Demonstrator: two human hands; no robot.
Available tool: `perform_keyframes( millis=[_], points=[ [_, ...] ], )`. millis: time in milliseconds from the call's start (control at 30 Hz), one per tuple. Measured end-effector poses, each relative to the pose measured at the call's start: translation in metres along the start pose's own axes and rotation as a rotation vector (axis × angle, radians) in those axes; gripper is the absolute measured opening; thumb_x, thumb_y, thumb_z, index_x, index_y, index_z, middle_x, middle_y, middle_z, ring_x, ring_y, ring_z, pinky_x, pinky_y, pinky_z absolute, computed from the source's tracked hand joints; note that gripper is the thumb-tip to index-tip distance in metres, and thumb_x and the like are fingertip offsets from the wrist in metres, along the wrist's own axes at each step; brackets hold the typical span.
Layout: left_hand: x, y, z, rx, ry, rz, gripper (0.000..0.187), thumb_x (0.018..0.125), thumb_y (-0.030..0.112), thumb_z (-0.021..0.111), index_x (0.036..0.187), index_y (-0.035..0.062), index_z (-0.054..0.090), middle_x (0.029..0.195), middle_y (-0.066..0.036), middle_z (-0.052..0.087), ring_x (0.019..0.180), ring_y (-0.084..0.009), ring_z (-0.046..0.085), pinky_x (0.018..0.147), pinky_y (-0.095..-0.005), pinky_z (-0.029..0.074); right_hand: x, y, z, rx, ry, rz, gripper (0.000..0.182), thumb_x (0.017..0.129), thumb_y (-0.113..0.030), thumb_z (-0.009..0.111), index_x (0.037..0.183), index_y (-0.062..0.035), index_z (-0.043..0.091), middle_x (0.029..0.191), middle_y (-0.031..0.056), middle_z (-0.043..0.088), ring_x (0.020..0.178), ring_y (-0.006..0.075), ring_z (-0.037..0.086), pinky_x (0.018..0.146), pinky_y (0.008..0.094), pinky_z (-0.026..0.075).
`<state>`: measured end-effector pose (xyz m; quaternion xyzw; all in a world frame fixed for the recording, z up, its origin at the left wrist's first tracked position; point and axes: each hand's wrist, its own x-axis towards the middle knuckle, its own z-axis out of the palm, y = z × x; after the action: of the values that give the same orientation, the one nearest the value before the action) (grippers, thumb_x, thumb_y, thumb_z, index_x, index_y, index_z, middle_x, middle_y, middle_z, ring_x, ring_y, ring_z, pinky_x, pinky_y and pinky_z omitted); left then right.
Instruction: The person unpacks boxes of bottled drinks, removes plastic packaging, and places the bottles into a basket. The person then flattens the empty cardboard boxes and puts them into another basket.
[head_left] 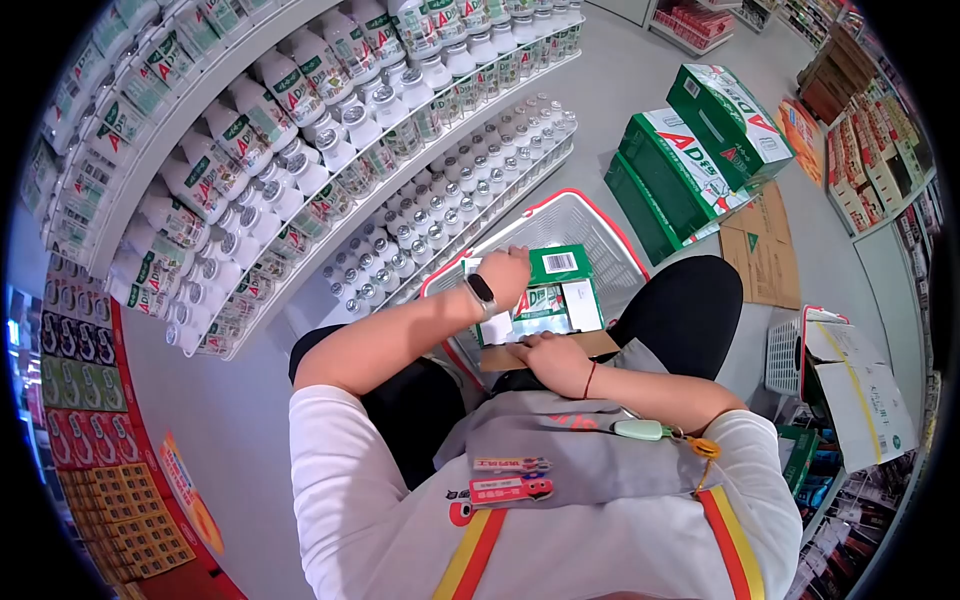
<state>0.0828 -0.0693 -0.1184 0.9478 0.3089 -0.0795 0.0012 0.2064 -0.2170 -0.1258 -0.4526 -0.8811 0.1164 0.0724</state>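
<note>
An opened green-and-white carton (553, 264) sits in front of me, over a grey basket with a red rim (612, 225). My left hand (506, 276), with a watch on its wrist, has its fingers curled on the carton's far left flap. On the near side my right hand (556, 362), with a red string on the wrist, grips the brown cardboard flap (497, 359). Inside the carton a green-and-white printed surface shows; the rest of its contents is hard to make out.
Shelves of white bottles (375, 160) curve along the left. Green cartons (670, 170) are stacked at the back right, by a flattened brown cardboard (765, 250). Another basket (785, 355) with an opened white carton (868, 400) stands right.
</note>
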Motion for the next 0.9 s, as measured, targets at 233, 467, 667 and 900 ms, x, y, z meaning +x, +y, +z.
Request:
perform_keyframes(
  millis=[233,467,667,900],
  points=[
    [0.068,-0.097,-0.021,-0.724,-0.383,-0.02,0.038,0.068,0.012,0.054,0.104,0.0008,0.063,0.071,-0.013,0.064,0.075,-0.0248,0.066,0.065,-0.0355,0.051,0.0,0.001,-0.006,0.067,-0.097,-0.005,0.032,0.082,-0.012,0.05,0.113,-0.0083,0.06,0.089,0.0114,0.063,0.083,0.0283,0.063,0.072,0.0379,0.052],
    [0.033,-0.043,-0.005,0.108,0.459,0.244,0.074,0.073,0.015,0.063,0.141,0.017,0.034,0.144,-0.01,0.035,0.131,-0.0279,0.036,0.108,-0.0478,0.026,0.015,0.05,-0.048,0.481,-0.308,-0.081,0.058,0.087,-0.054,0.052,0.115,-0.0048,0.061,0.108,0.0162,0.06,0.107,0.034,0.055,0.1,0.0522,0.034],
    [-0.045,-0.027,-0.004,-0.095,0.267,0.611,0.049,0.077,0.02,0.063,0.125,0.0148,0.052,0.133,-0.007,0.048,0.127,-0.0229,0.042,0.112,-0.0475,0.023,0.003,0.11,-0.084,0.176,-0.143,-0.316,0.047,0.091,-0.048,0.048,0.083,-0.0065,0.068,0.083,0.0108,0.063,0.094,0.0272,0.058,0.094,0.054,0.034],
    [-0.064,-0.043,-0.044,-0.222,0.087,0.403,0.032,0.084,0.034,0.058,0.065,0.0092,0.063,0.07,-0.008,0.062,0.079,-0.0244,0.062,0.07,-0.0397,0.046,-0.012,0.17,-0.077,0.386,-0.155,0.184,0.032,0.087,-0.028,0.058,0.067,-0.0035,0.064,0.072,0.0112,0.063,0.066,0.0251,0.06,0.064,0.0378,0.047]
  ],
)
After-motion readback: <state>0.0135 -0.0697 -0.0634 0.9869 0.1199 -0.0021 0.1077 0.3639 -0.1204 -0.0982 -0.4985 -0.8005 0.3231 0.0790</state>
